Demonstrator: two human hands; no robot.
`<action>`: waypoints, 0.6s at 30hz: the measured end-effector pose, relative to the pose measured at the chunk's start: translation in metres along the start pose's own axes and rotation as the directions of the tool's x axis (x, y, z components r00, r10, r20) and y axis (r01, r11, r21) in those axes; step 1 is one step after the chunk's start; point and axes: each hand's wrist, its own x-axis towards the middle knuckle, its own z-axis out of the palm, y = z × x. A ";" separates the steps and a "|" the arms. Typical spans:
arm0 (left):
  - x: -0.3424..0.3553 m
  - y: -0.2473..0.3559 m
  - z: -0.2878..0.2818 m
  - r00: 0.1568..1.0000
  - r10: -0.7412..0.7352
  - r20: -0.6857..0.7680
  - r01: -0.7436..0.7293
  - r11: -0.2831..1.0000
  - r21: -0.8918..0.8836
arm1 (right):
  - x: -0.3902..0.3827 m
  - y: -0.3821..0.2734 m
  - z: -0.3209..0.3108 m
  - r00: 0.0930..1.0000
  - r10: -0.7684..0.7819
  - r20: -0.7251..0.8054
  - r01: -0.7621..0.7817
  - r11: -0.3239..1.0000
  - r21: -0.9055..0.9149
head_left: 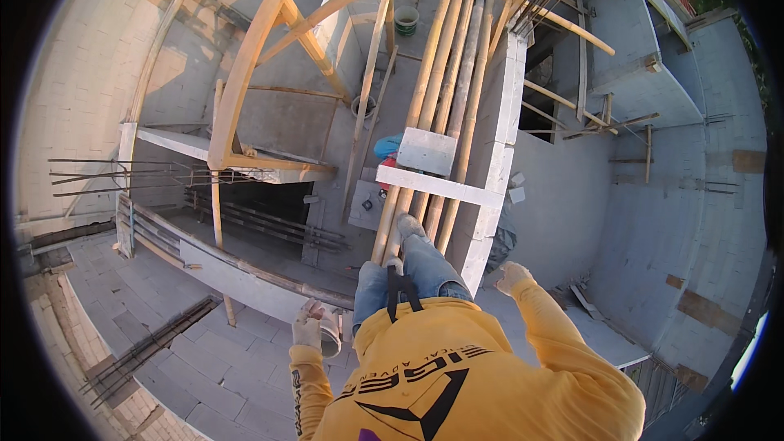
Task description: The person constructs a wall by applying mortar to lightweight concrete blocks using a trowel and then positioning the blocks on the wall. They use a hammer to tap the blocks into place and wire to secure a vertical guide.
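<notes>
My left hand (308, 325), in a pale glove, is closed with its fingers curled, at my left side. A light-coloured bucket (331, 336) hangs right against it; the hand seems to grip it, though the handle is hidden. My right hand (513, 277), also gloved, is raised out to the right with its fingers curled in and nothing seen in it. It is nearest the top of a light block wall (483, 233). Under my shoes (408, 227) lie several long bamboo poles (433, 106), running away from me.
A pale beam (441, 186) crosses the poles ahead, with a grey slab (426, 152) just beyond. To the left stands a wooden frame (245, 82); rebar (122, 178) juts out beside it. Far below are a floor with buckets (406, 20) and a dark opening (269, 200).
</notes>
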 end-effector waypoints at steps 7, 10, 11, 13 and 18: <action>-0.068 -0.100 -0.038 0.952 -0.241 -0.191 0.243 0.970 -0.012 | 0.101 -0.102 -0.060 0.999 -0.043 0.021 0.047 0.942 -0.332; -0.099 -0.115 -0.025 0.800 -0.444 -0.403 0.436 0.892 -0.118 | 0.176 -0.139 -0.047 0.990 -0.118 -0.080 0.079 0.923 -0.378; -0.105 -0.144 -0.036 0.776 -0.466 -0.424 0.460 0.879 -0.126 | 0.208 -0.150 -0.043 0.996 -0.092 0.003 0.086 0.918 -0.387; -0.136 -0.208 -0.064 0.718 -0.513 -0.471 0.504 0.849 -0.158 | 0.275 -0.154 -0.018 0.985 -0.143 -0.095 0.103 0.934 -0.341; -0.155 -0.264 -0.053 0.577 -0.658 -0.485 0.718 0.691 -0.083 | 0.397 -0.167 0.020 0.942 -0.216 -0.258 0.086 0.895 -0.437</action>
